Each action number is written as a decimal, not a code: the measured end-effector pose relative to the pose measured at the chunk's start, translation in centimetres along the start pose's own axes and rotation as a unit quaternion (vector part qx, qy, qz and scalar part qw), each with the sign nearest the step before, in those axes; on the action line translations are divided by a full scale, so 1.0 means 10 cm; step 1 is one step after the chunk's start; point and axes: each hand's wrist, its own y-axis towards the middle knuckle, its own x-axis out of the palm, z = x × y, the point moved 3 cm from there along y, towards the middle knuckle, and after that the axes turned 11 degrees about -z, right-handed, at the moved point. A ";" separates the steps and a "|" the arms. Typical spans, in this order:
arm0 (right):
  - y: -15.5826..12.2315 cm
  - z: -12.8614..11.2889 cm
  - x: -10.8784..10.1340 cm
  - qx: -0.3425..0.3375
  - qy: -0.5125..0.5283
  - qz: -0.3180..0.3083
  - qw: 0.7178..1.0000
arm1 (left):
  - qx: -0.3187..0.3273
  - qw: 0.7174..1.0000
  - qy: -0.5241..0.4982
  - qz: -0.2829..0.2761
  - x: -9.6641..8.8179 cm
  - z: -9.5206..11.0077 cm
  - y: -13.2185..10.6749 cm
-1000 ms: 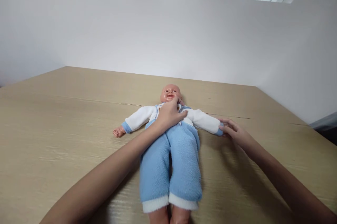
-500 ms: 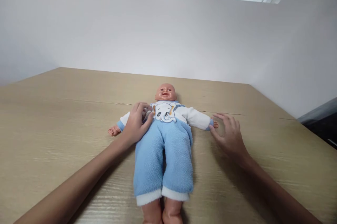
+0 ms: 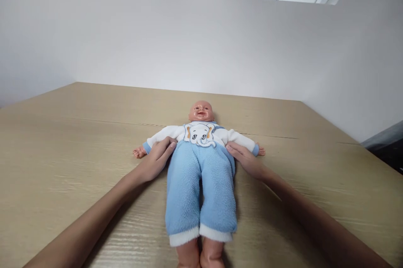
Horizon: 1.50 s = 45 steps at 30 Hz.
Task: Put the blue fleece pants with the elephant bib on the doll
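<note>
A baby doll [image 3: 201,171] lies on its back on the wooden table [image 3: 63,142], head away from me. It wears a white top with an elephant picture and fluffy light-blue trousers with white cuffs. My left hand [image 3: 155,158] rests against the doll's side under its outstretched arm, fingers curled onto the cloth. My right hand [image 3: 244,158] presses against the doll's other side at the waist, fingers together and stretched along the trousers' edge. The doll's bare feet run off the lower edge of the view.
White partition walls [image 3: 189,41] close off the table at the back and on the right. The table's right edge [image 3: 362,146] drops to a dark floor area.
My left hand slid down from the doll's shoulder to its side. My right hand left the table near the doll's hand and moved in to its waist.
</note>
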 end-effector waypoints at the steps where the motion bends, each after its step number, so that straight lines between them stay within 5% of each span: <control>1: 0.00 0.03 0.01 -0.002 0.009 -0.003 1.000 | 0.002 1.000 -0.022 -0.011 -0.01 -0.01 -0.01; 7: -0.01 0.10 0.13 0.011 0.202 0.041 0.978 | 0.012 0.984 -0.132 -0.117 -0.06 -0.13 -0.03; 10: 0.00 0.10 0.16 0.031 0.272 0.077 0.959 | 0.008 0.989 -0.097 -0.109 -0.07 -0.18 -0.04; 14: 0.01 0.14 0.15 0.058 0.229 0.083 0.968 | -0.024 0.996 -0.080 -0.040 -0.05 -0.23 -0.01; 20: -0.10 0.15 0.09 0.011 0.037 0.121 0.992 | -0.013 0.993 -0.121 0.005 0.01 -0.24 0.04; 27: -0.10 0.17 0.15 -0.012 0.095 0.114 0.989 | -0.023 0.985 -0.162 0.049 0.02 -0.16 0.04; 33: -0.10 0.20 0.15 0.005 0.051 0.129 0.990 | -0.007 0.972 -0.236 0.010 0.08 -0.18 0.13; 45: -0.20 0.09 0.09 0.001 -0.106 0.159 0.982 | 0.008 0.999 -0.039 -0.017 -0.03 -0.12 0.05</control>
